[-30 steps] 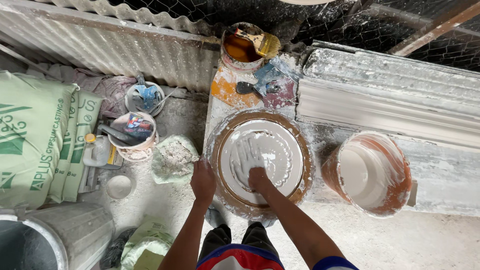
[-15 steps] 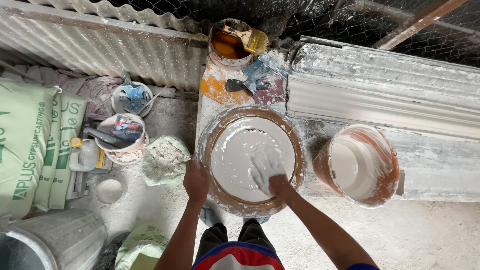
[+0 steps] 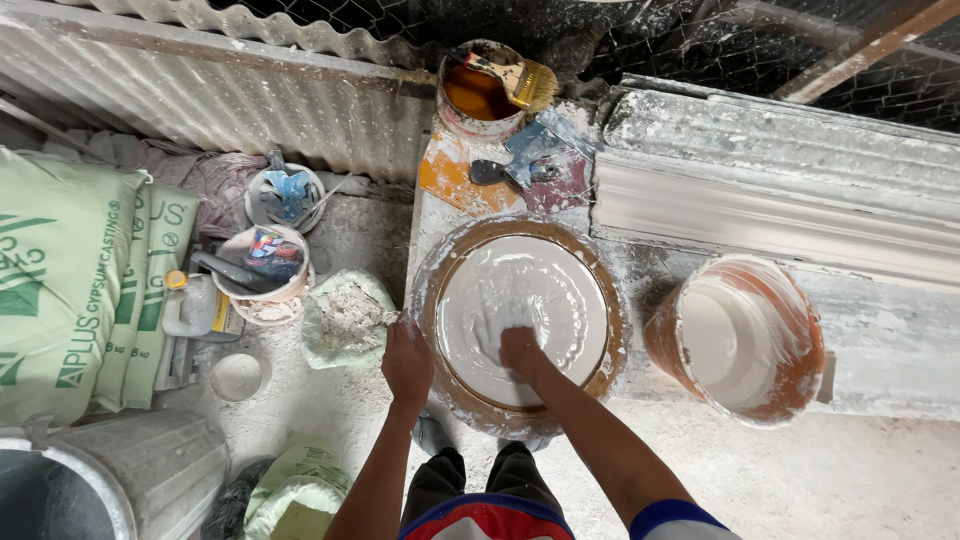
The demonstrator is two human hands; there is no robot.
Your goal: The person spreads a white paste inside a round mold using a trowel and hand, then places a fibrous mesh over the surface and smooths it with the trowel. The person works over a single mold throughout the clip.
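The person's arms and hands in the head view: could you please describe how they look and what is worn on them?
Both forearms are bare, with no gloves or watch visible. The right hand is smeared with wet white plaster; the left hand looks mostly clean. A blue short sleeve with a white edge shows on the right arm.

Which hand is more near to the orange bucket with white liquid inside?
The right hand: it lies in the wet plaster of the round mould, left of the orange bucket. The left hand grips the mould's far rim, farther away.
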